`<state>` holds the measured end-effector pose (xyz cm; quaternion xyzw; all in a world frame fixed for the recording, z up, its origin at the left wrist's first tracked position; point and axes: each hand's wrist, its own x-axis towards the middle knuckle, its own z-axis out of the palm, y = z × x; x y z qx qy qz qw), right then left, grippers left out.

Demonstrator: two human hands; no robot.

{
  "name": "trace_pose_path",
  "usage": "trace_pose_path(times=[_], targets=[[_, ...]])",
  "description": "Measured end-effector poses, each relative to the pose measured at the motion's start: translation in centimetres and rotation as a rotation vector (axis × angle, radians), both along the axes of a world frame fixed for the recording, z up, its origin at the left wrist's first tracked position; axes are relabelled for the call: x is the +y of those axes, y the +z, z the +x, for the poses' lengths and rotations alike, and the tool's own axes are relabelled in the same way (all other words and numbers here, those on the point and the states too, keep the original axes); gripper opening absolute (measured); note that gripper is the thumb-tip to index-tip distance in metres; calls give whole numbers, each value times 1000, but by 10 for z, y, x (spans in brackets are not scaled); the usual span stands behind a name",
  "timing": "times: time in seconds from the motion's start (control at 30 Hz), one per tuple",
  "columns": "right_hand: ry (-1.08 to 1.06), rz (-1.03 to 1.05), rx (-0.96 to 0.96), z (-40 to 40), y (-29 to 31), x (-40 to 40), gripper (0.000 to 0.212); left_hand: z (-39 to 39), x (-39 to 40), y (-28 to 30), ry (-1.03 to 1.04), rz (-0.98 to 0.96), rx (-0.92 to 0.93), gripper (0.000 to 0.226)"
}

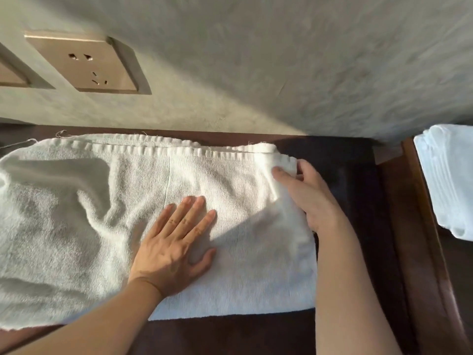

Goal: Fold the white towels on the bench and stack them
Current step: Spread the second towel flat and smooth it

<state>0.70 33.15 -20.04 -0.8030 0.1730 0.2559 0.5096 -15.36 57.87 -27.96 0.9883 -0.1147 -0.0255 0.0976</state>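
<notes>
Head view: a white terry-cloth towel (102, 213) lies spread across the dark brown wooden surface (358, 201), against the pale textured wall (281, 60). Its right half is flat and its left half rumpled into deep creases. The left hand (176, 242) rests palm down on the cloth near the middle, fingers spread, gripping nothing. The right hand (307, 190) pinches the towel's far right corner between thumb and fingers.

The risks look modest but real. If the right hand carries that corner over while the left half stays bunched, the wrinkles would likely be trapped inside the fold and the result would sit lumpy. If the left palm lifts too soon, the soft cloth could slide on the smooth wood and the edges would not meet. The near edge lies close to the front of the surface, so a hard pull might drag it off.

A stack of folded white towels (448, 180) sits well apart to the right; an uneven fold could tilt it.
</notes>
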Motion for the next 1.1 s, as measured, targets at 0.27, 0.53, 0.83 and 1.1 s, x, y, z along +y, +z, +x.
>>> trace_pose_path(times=[0.27, 0.53, 0.83, 1.1], targets=[[157, -178, -207, 4, 7, 8, 17, 0, -1, 0, 15, -19, 17, 78], [-96, -431, -598, 8, -7, -11, 16, 1, -3, 3, 7, 1, -3, 77], [193, -824, -666, -62, -36, 33, 53, 2, -2, 6, 12, 13, 30, 77], [569, -820, -537, -54, -68, 32, 65, 6, -3, 10, 38, 38, 64, 89]])
